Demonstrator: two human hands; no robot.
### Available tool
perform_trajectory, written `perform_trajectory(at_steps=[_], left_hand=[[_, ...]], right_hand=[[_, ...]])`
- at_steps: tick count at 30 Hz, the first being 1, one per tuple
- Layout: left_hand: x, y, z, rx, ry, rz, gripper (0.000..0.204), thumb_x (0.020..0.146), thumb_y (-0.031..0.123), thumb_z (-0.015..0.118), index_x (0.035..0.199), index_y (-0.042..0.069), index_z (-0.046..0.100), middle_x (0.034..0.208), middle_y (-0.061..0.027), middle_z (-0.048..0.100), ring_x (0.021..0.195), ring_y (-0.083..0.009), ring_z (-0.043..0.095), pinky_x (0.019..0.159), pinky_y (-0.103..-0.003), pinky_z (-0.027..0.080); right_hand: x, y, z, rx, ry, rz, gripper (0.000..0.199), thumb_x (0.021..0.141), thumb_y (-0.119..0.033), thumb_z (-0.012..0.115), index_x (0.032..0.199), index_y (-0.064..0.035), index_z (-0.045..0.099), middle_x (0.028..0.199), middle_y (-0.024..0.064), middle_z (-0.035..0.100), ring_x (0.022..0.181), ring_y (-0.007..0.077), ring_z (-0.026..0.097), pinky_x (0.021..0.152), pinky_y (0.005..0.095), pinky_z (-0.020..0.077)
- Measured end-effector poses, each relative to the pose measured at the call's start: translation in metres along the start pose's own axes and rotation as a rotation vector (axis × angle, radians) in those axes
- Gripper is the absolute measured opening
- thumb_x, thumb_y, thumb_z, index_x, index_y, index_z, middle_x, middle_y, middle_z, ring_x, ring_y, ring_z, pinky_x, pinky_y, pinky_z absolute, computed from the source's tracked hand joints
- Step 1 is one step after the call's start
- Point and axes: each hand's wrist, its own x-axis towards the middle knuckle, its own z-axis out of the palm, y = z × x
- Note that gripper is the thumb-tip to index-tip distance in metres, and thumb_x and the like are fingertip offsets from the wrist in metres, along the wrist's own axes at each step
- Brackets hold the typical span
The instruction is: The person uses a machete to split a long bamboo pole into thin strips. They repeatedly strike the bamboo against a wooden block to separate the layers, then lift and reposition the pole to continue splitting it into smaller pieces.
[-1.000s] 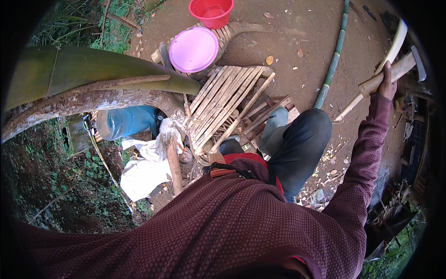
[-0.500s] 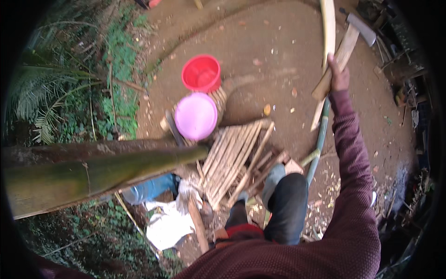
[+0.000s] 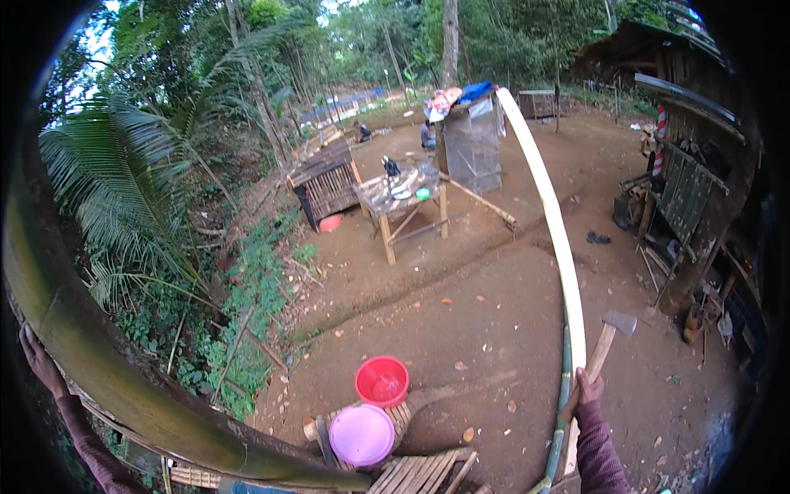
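Dirt ground [image 3: 494,329] — red basin [image 3: 382,381], leaves

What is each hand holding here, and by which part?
The right hand holds a hatchet low on its wooden handle. The left hand rests against the side of a thick green bamboo pole.

The one camera sat on my head, a wide fisheye view looking forward and slightly down across the bare brown dirt yard [image 3: 494,329]. My left hand [image 3: 37,358] and right hand [image 3: 587,385] showed near, at the lower edge; the distant green trees [image 3: 395,33] curved along the rim.
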Motion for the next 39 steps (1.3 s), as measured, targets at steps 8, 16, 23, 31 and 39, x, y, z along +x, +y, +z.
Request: perform_trajectory(at_steps=[8,16,23,31,39], left_hand=[[-0.011,0.077,0.009,-0.201,0.006,-0.15,0.025,0.096,0.024,0.043,0.1,0.001,0.053,0.092,-0.0055,0.056,0.086,-0.0143,0.049,0.08,-0.027,0.039],[-0.019,0.121,0.01,-0.243,0.015,-0.244,0.016,0.095,0.017,0.045,0.094,0.003,0.053,0.081,-0.0011,0.051,0.074,-0.0094,0.044,0.069,-0.022,0.038],[-0.01,0.131,-0.001,-0.147,-0.005,-0.238,0.015,0.093,0.018,0.048,0.092,0.004,0.052,0.081,-0.0015,0.051,0.075,-0.0105,0.045,0.072,-0.025,0.039],[-0.002,0.133,0.002,-0.183,-0.022,-0.304,0.01,0.09,0.011,0.049,0.089,0.002,0.052,0.072,-0.0004,0.046,0.064,-0.0076,0.04,0.058,-0.023,0.036],[0.0,0.137,-0.006,-0.235,-0.034,-0.368,0.008,0.09,0.009,0.049,0.089,0.002,0.052,0.075,0.0016,0.047,0.066,-0.0054,0.041,0.059,-0.021,0.036]], right_hand=[[-0.07,-0.108,0.043,0.237,-0.051,0.049,0.034,0.078,-0.021,0.068,0.099,0.0004,0.054,0.079,0.0035,0.055,0.072,0.0147,0.052,0.064,0.0296,0.045],[-0.106,-0.153,-0.002,-0.217,-0.26,-0.091,0.038,0.077,-0.017,0.068,0.108,0.0012,0.054,0.088,0.0099,0.058,0.078,0.0222,0.056,0.067,0.0347,0.0477],[-0.11,-0.101,0.037,0.124,-0.362,0.244,0.038,0.076,-0.018,0.069,0.106,0.0021,0.056,0.085,0.0087,0.058,0.077,0.0214,0.056,0.065,0.0317,0.0474],[-0.125,-0.205,0.072,-0.013,-0.752,0.217,0.038,0.077,-0.019,0.068,0.105,0.0019,0.054,0.085,0.0083,0.058,0.076,0.02,0.056,0.064,0.0307,0.0472],[-0.128,-0.244,0.098,-0.033,-1.025,0.269,0.038,0.078,-0.019,0.068,0.105,0.002,0.053,0.086,0.0086,0.058,0.075,0.0211,0.056,0.064,0.0321,0.0478]])
